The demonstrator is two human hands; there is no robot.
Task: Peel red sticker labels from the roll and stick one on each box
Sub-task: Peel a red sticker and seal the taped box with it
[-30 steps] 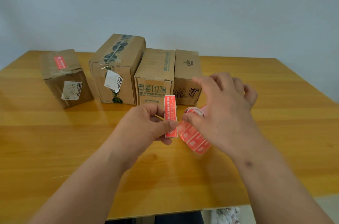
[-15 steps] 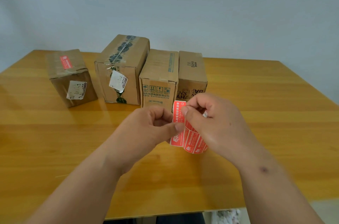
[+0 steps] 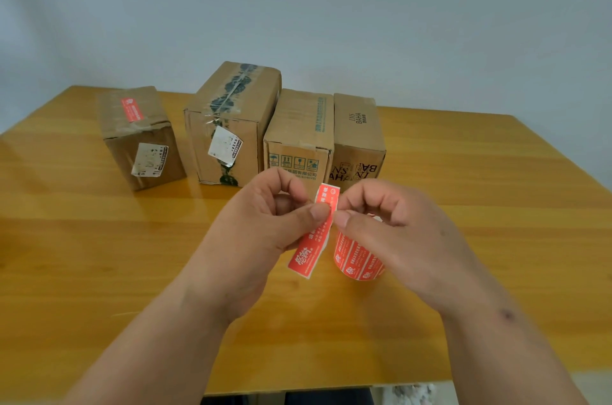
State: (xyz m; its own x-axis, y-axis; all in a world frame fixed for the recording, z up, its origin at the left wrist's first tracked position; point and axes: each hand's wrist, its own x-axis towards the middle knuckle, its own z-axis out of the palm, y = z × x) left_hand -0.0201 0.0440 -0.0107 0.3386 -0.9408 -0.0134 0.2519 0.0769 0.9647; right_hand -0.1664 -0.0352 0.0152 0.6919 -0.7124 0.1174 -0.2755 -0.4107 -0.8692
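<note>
Now the left hand (image 3: pixel 265 222) and right hand (image 3: pixel 394 225) both pinch one long red rectangular paper sticker label (image 3: pixel 313 239) between thumb and fingers; the red sticker roll (image 3: pixel 356 259) sits under the right palm, four brown cardboard boxes (image 3: pixel 299 136) beyond.

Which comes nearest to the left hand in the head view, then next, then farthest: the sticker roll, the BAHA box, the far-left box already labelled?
1. Sticker roll, just right of the left hand.
2. BAHA box, behind, right.
3. Labelled box, far left.
</note>
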